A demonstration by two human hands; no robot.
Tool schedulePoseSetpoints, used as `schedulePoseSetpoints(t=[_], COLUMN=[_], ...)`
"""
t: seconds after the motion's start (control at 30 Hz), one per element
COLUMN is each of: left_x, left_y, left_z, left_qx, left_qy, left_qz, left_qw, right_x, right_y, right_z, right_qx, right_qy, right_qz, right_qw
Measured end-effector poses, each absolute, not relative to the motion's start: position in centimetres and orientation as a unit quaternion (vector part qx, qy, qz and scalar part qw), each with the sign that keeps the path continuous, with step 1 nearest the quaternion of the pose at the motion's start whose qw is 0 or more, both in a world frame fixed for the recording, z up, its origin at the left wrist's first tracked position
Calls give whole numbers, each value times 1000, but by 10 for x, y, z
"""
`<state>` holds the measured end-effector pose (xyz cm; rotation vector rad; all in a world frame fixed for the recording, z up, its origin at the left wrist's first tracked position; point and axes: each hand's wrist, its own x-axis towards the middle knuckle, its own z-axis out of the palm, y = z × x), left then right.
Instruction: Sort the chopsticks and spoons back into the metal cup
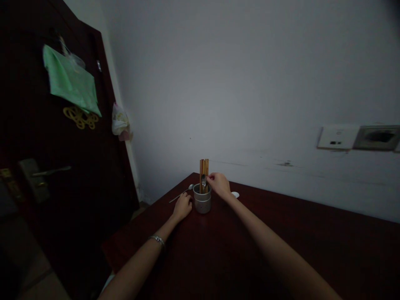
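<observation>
Your dark red tabletop (250, 246) has its far left corner pointing away from you. Of your hands, the right (218, 183) reaches in above that corner, thumb and fingers pinched on the upright spoon (203, 181); the left (183, 205) rests near the left edge, fingers slightly bent, and you can't tell whether it holds anything. The metal canister (203, 205) stands upright near the far left corner, between your hands. Wooden chopsticks (201, 168) rise from it, with the upright spoon among them. A long spoon (179, 196) lies along the left edge, its bowl toward that corner. A small white object (236, 194) sits near the far edge, partly behind your right wrist.
</observation>
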<state>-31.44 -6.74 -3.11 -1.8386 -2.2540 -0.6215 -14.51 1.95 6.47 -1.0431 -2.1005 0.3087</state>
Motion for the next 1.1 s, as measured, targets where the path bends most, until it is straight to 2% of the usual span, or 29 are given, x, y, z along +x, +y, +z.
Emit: schedulePoseSetpoints(t=[0.17,0.47,0.63,0.77,0.93,1.0,1.1], left_x=[-315,-321,-326,-329,-298,-271,-229], left_y=[-67,-64,-68,-73,-85,-98,-125], left_z=[-32,-36,-31,6,86,111,126], left_qx=[-620,-622,-599,-550,-520,-571,-673], left_qy=[-749,-727,-730,-722,-634,-587,-557], left_qz=[-218,-280,-329,-418,-561,-556,-467], left_qw=[82,73,18,-28,-113,-142,-134], right_x=[-137,-104,-77,-57,-41,-36,-28], right_y=[17,-1,-10,-17,-25,-29,-36], right_z=[80,139,164,172,159,150,135], right_qx=[-403,-371,-361,-350,-345,-342,-346], right_qy=[-809,-766,-749,-745,-754,-761,-764], right_qz=[97,19,21,43,73,92,120], right_qw=[417,525,556,566,554,544,531])
